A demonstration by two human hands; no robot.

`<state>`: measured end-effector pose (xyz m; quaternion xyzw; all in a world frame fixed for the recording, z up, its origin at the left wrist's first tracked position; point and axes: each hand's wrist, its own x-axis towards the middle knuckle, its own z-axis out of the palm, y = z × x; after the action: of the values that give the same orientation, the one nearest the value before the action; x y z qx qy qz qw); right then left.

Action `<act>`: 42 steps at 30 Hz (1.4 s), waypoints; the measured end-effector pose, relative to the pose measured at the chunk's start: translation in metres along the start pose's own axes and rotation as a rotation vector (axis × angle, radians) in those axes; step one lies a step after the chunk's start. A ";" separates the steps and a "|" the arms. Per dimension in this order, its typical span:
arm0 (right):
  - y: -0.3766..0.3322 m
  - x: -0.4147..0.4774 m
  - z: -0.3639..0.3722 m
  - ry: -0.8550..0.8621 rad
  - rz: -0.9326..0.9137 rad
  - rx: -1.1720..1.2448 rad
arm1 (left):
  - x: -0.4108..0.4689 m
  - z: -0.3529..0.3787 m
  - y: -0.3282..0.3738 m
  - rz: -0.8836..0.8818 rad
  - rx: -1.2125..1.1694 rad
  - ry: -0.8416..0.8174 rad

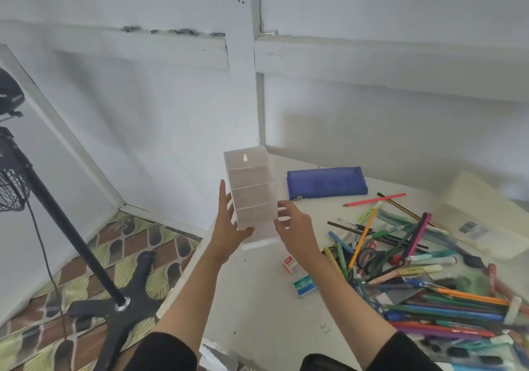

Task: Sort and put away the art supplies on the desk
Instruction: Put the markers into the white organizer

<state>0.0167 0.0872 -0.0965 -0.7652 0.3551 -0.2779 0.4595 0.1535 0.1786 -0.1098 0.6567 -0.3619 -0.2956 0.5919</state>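
A clear plastic organizer [252, 190] with several stacked compartments stands upright at the far left corner of the white desk [257, 307]. My left hand [229, 227] grips its left side, fingers up along the wall and thumb across the lower front. My right hand [294, 229] holds the right side with curled fingers. Whether the organizer's base touches the desk I cannot tell. A blue pencil case [326, 183] lies just right of it. A big heap of pens, pencils and markers [423, 279] with scissors [369, 256] covers the right of the desk.
Two small staple boxes, one red and white [290, 266] and one green [305, 282], lie near my right forearm. A cream box [486, 216] sits at the far right. A black fan stand [94, 259] occupies the floor left of the desk edge. White walls close in behind.
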 end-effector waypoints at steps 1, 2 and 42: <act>0.001 -0.001 -0.001 -0.007 -0.005 0.007 | 0.001 0.003 0.001 0.020 0.016 0.014; 0.003 -0.002 -0.001 -0.013 -0.009 0.012 | 0.001 0.006 0.001 0.037 0.035 0.039; 0.121 0.073 -0.210 -0.267 -0.026 -0.997 | 0.051 0.219 0.035 -0.086 1.303 -0.342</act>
<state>-0.1328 -0.1171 -0.1095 -0.9244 0.3732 0.0197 0.0766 -0.0010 0.0115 -0.1000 0.8374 -0.5283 -0.1401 -0.0028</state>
